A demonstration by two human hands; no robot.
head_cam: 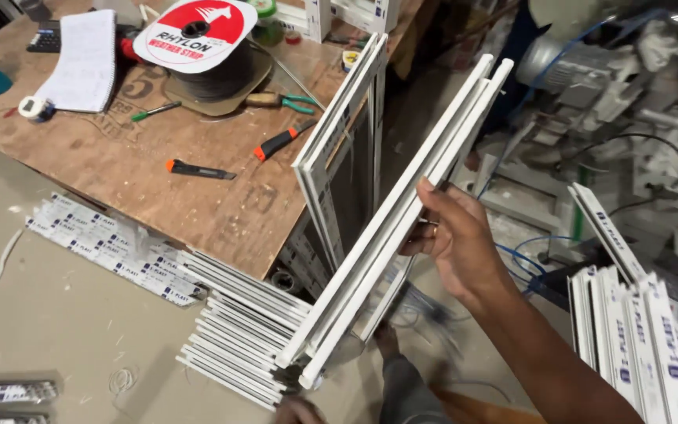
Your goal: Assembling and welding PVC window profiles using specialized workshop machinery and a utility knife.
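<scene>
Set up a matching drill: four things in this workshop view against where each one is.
1. long white plastic frame
2. black cord spool
3. orange-ended utility knife
4. white lined notepad

a. far left of the workbench
b. gripped by the right hand
c. loose mid-bench, nearest the front edge
d. standing at the bench's back

Pairs: 1-b, 2-d, 3-c, 4-a

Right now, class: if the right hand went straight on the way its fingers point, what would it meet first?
The right hand already grips the white frame; beyond it, probably the second white frame leaning at the workbench, though depth is unclear.
</scene>
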